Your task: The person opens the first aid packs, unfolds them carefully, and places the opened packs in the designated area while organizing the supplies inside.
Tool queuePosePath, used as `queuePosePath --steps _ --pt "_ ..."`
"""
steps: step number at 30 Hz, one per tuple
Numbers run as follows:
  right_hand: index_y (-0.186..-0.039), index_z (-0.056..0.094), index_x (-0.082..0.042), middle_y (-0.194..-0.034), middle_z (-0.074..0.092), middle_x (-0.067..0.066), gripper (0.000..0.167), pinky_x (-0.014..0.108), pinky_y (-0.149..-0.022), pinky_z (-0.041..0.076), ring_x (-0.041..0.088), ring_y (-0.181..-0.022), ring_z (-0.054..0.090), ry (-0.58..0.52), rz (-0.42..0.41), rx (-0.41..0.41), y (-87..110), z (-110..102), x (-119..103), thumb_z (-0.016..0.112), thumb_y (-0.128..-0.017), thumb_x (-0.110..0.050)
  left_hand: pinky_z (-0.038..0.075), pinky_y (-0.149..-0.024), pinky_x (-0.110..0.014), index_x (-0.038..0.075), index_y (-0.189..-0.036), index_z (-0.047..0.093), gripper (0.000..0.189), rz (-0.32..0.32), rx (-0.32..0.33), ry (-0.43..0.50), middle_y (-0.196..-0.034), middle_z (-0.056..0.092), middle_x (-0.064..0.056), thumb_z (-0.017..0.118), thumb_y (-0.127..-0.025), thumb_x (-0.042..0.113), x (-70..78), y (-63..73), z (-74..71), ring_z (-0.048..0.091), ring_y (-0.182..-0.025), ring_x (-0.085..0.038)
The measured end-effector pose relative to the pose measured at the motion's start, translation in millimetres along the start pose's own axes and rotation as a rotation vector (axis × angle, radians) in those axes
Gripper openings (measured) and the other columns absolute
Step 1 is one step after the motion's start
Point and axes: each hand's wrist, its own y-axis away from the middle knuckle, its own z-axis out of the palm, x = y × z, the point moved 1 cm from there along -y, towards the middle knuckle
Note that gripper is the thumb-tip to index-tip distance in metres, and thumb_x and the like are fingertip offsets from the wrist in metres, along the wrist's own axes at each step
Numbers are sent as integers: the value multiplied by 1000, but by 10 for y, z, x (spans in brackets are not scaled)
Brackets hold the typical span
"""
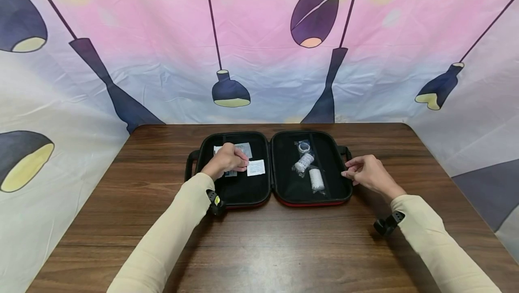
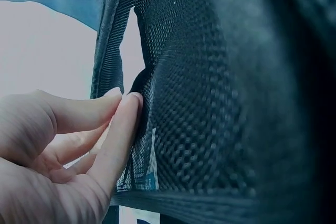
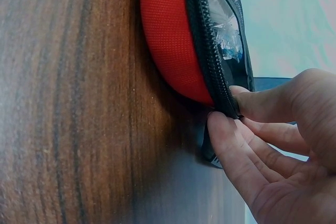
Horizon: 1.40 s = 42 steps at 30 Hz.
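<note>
An open zip case (image 1: 243, 196), black inside with a red shell (image 3: 170, 40), lies flat on the table. Over its left half is my left hand (image 1: 229, 160), thumb and fingertips pinching the edge of a small white square packet (image 1: 256, 167). In the left wrist view, those fingers (image 2: 123, 129) are close against black mesh. My right hand (image 1: 371, 175) pinches the zippered rim (image 3: 218, 85) at the case's right side, between thumb and fingers. Bandage rolls in clear wrap, one printed (image 1: 304, 162) and one plain white (image 1: 316, 179), lie in the right half.
A pale packet (image 1: 244, 149) lies in the left half, partly behind my left hand. A small wrapped ring-shaped roll (image 1: 303, 147) is at the top of the right half. Carry handles (image 1: 190, 164) stick out at both sides. The wooden table (image 1: 267, 248) meets a patterned cloth (image 1: 267, 81) behind.
</note>
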Motion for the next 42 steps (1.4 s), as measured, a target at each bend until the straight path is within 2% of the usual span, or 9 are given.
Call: queuePosePath --steps 8,15,21,29,34,42 --pt "-114 66 14 -88 69 14 32 34 -62 61 21 -70 70 1 3 -1 -3 2 -1 73 -93 -9 61 -77 -32 -9 -106 69 13 16 13 9 -104 67 -22 66 -95 -5 4 25 -2 72 -86 -25" --pt "-115 66 14 -89 69 15 33 34 -62 61 21 -69 70 0 7 1 -3 -2 -3 73 -92 -10 61 -77 -32 -7 -107 70 14 16 56 -3 -111 67 -22 67 -95 -2 30 57 -60 72 -93 -27" --pt "-114 66 14 -88 69 15 33 34 -61 61 21 -69 70 -6 9 3 -3 -2 -1 73 -92 -9 61 -79 -33 -3 -109 70 15 4 105 -47 -113 67 -20 67 -96 2 16 174 -219 72 -91 -24" --pt "-114 66 14 -89 69 15 32 34 -62 61 21 -69 70 -7 10 -7 -1 1 -12 73 -92 -9 61 -81 -35 -6 -109 69 15 4 160 -80 -106 72 -20 66 -97 4 -122 389 -473 73 -84 -20" --pt "-115 66 14 -88 69 14 33 35 -63 61 22 -70 71 -3 8 -13 0 1 -11 73 -93 -9 61 -79 -36 -7 -110 69 15 -13 192 -96 -106 71 -22 65 -97 1 -190 503 -607 73 -82 -19" --pt "-115 65 15 -89 68 14 33 34 -63 61 21 -71 70 -4 7 -15 10 3 -18 72 -93 -9 61 -73 -30 -7 -108 70 15 -31 218 -145 -97 73 -19 67 -95 1 -288 679 -764 72 -77 -16"
